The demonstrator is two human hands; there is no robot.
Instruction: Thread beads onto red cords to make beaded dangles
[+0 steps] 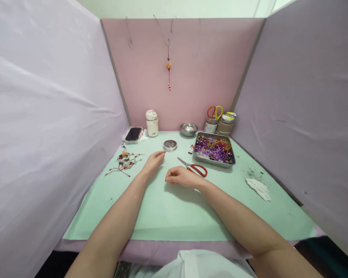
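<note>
My left hand (154,163) rests on the green mat with its fingers stretched out, and nothing shows in it. Its fingertips lie just in front of a small round container (170,145) filled with tiny dark beads. Nearer to me, my right hand (180,177) is closed, thumb and fingertips together; whatever they pinch, if anything, is too small to make out. Red-handled scissors (198,169) lie right behind that hand, which partly covers one handle. To the left of my left hand is a pile of beaded red cord strings (124,161).
A metal tray (214,163) of purple beads and cords stands right. Behind are a steel bowl (189,129), a can (210,126) with scissors, a jar (226,122), a white bottle (152,123) and a phone (133,134). A beaded pendant (168,65) hangs behind; white cloth (258,188) lies right.
</note>
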